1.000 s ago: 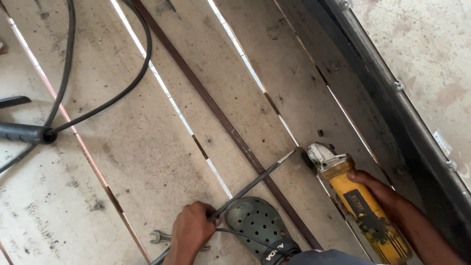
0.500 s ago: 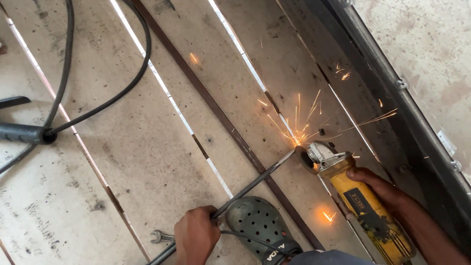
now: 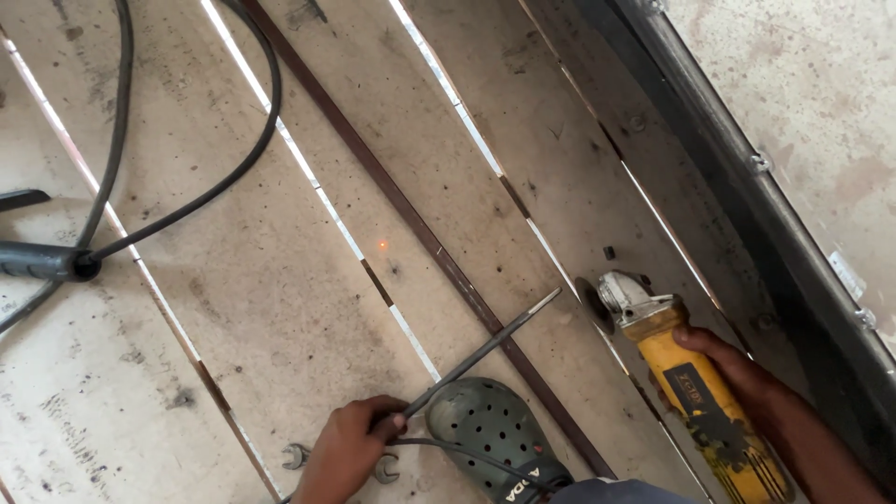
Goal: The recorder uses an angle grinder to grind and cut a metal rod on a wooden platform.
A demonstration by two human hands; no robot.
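Observation:
My right hand [image 3: 723,366] grips the yellow body of an angle grinder [image 3: 695,397], whose disc [image 3: 591,305] hangs just right of a thin dark metal rod's tip. My left hand [image 3: 347,448] holds the near end of that rod [image 3: 485,350], which slants up to the right across a long flat steel strip [image 3: 411,219] lying on the concrete floor. My foot in a dark green perforated clog [image 3: 495,437] rests beside the left hand, close under the rod. A single orange spark [image 3: 382,245] glows on the floor.
Black cables [image 3: 201,191] curve across the upper left and meet a dark handle [image 3: 42,261] at the left edge. A small spanner [image 3: 297,456] lies near my left hand. A heavy dark steel frame [image 3: 747,201] runs diagonally along the right. A thin black cord [image 3: 462,451] crosses the clog.
Half a second ago the disc touched the rod's tip and threw sparks. The grinder has since drawn back to the right and the sparks have stopped.

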